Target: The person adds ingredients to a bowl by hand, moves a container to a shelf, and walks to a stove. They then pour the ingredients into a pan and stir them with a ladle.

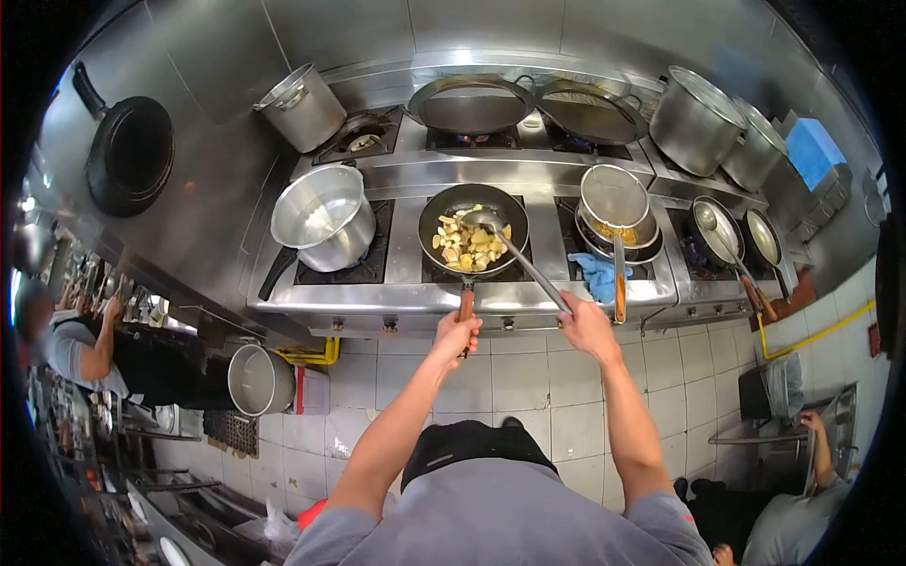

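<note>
A black frying pan (437, 203) sits over a front burner, with pale yellow-brown chunks of food (464, 247) in it. My left hand (457, 337) is wrapped round the pan's brown wooden handle (467, 302). In my right hand (587, 325) is the handle of a long metal ladle (528, 262), whose bowl rests among the chunks at the pan's upper right. To the right of the ladle, a round mesh strainer (614, 195) with a wooden handle lies across another pan. A blue cloth (601, 277) is bunched just in front of it, near my right hand.
A large pot (324, 231) stands on the left burner. Two wide black pans (472, 106) (590, 113) occupy the back burners. Tall pots (696, 123) stand at back right, smaller pans (717, 231) at right. People (90, 354) (797, 519) are at both sides.
</note>
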Demonstrator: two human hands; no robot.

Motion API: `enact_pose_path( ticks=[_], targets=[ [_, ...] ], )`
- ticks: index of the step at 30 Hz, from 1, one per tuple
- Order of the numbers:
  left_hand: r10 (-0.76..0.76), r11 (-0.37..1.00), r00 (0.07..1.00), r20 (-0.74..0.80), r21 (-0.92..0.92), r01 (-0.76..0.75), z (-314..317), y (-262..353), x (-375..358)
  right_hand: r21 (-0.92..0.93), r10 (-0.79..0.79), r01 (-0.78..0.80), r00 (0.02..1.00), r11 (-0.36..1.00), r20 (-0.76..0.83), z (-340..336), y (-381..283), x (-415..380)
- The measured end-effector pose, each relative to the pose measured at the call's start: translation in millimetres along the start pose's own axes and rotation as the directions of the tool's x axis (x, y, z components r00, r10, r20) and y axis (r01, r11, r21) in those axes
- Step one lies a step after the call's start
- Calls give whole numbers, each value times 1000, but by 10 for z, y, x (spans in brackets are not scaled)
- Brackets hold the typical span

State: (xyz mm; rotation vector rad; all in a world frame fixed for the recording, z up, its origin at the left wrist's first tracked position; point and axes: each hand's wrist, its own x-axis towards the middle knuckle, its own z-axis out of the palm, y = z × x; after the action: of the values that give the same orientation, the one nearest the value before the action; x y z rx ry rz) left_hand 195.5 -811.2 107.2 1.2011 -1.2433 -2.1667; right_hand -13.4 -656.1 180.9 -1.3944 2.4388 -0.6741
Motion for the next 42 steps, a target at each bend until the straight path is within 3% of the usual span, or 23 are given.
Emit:
enact_pose_path(
  ticks=[3, 6, 10, 12, 16, 18, 21, 25, 27, 31, 35, 42],
  targets=[
    [-32, 989, 997, -71, -143, 22, 3, 62, -146, 159, -11, -7, 993, 987, 116, -315, -5, -283],
    [-15, 986, 997, -76, -164, 2, -47, -45, -194, 157, 66, -102, 973, 982, 223, -444, -27, -411],
    [-22, 990, 995, -98, -141, 8, -4, -80, -211, 179, 63, -83, 992, 980, 113, -147, 162, -320],
    [27, 996, 990, -136, -84, -38, 29, -113, -209, 121, 78, -75, 997, 990, -17, -33, 171, -283],
    [31, 994, 990, -136, -101, -45, 111, -98, -171, 177, 85, -97, 994, 979, 74, -30, 204, -172],
    [11, 993, 990, -144, -111, -27, 108, -93, -167, 299, -3, -20, 997, 954, 77, -21, 267, -185],
    [4, 988, 988, -154, -152, -28, 88, -151, -188, 233, 89, -96, 995, 968, 42, 35, 188, -211],
    [46, 987, 988, -144, -147, -68, 126, -122, -188, 120, 20, -13, 998, 993, -56, 173, 246, -80],
    [71, 988, 988, -138, -124, -88, 136, -71, -160, 189, 19, -31, 998, 982, 63, 69, 186, -76],
    [49, 989, 988, -147, -135, -69, 137, -52, -110, 337, 37, -82, 990, 938, 140, 8, 25, -220],
    [27, 987, 990, -140, -156, -49, 110, -59, -162, 245, -7, -47, 976, 968, 217, -21, 15, -245],
    [48, 979, 990, -134, -189, -73, 120, -154, -201, 98, -41, 41, 999, 994, 5, 240, 104, -58]
  ],
)
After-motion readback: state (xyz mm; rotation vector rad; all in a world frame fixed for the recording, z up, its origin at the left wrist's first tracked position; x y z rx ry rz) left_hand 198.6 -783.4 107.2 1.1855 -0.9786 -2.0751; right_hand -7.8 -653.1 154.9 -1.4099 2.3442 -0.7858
